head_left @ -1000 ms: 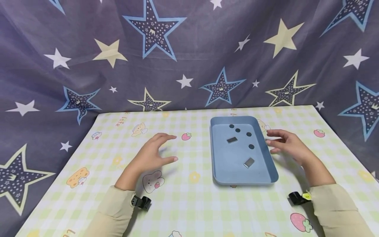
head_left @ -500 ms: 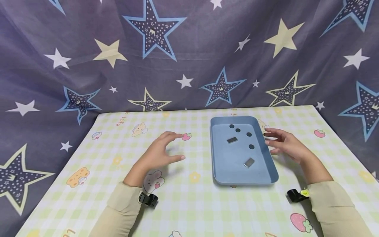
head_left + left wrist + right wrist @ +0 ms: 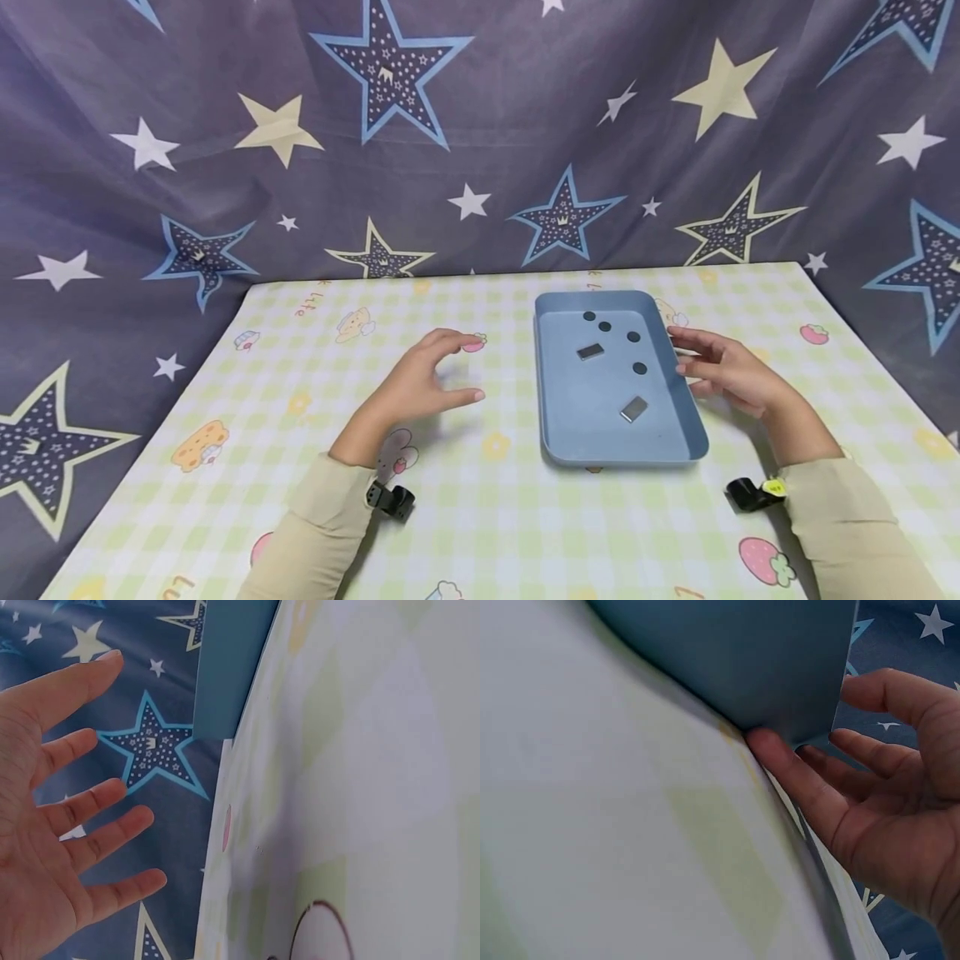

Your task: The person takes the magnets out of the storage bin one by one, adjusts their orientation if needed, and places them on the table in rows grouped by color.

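"How's the right grip?"

"Spread, its fingertips touching the outside of the right wall of the tray. In the right wrist view the thumb is at the rim and a lower finger by the base."

"And the left grip?"

"Spread too, thumb and fingers well apart, over the desk to the left of the tray and not touching it."

"What's in the tray?"

"Four dark discs and two metal blocks. Two discs lie near its far end, two closer to its right wall. One block is in its far half, a bit left of the middle; the other in its near half, a bit right."

"Around it?"

"The checked desk spreads farther to the tray's left than its right. Behind it hangs a starry curtain."
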Demonstrator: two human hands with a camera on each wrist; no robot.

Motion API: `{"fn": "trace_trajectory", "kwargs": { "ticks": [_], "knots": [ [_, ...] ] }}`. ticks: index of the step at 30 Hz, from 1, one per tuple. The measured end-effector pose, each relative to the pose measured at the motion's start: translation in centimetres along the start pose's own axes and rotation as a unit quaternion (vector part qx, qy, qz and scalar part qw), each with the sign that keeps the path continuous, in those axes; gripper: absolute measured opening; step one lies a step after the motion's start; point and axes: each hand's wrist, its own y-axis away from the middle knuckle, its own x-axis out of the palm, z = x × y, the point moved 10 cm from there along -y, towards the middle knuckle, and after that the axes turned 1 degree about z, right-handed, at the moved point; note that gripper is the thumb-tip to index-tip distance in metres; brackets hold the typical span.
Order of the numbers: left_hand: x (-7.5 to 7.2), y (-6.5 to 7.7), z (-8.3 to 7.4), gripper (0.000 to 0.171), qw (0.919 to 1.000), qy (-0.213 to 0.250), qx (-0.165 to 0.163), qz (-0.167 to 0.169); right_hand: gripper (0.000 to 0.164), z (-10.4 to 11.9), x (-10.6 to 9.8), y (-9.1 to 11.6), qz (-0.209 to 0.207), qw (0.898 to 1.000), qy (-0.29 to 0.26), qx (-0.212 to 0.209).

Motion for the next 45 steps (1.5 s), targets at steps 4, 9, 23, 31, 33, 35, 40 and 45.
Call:
{"fn": "trace_trajectory", "kwargs": {
  "ticks": [4,9,23,31,33,35,40,45],
  "knots": [
    [0.3,-0.4,-0.2,0.067,1.0000,-0.003,0.009,0.000,0.067,-0.3,-0.2,-0.1,-0.006,1.000,0.000,0.008],
    [0.8,-1.0,-0.6,0.063,0.9998,0.002,0.014,0.010,0.067,-0.4,-0.2,-0.1,-0.003,1.000,-0.007,0.010],
    [2.0,-2.9,-1.5,0.061,0.9985,0.041,0.019,0.030,0.067,-0.2,0.0,0.0,0.007,1.000,0.002,0.007],
    [2.6,-3.9,-2.2,0.062,0.9974,0.057,0.015,0.041,0.068,-0.1,0.1,0.2,0.005,1.000,0.002,0.008],
    [2.8,-4.2,-2.6,0.061,0.9972,0.057,0.020,0.043,0.068,-0.1,0.1,0.2,0.006,1.000,0.000,0.007],
    [2.8,-4.5,-2.9,0.061,0.9973,0.054,0.023,0.045,0.067,-0.1,0.1,0.1,0.007,1.000,-0.003,0.004],
    [3.0,-5.1,-3.5,0.059,0.9972,0.049,0.021,0.052,0.067,0.0,0.3,0.1,0.015,1.000,-0.012,-0.006],
    [3.5,-5.8,-3.9,0.059,0.9963,0.055,0.017,0.064,0.067,0.1,0.4,0.1,0.021,1.000,-0.019,-0.011]
  ]
}}
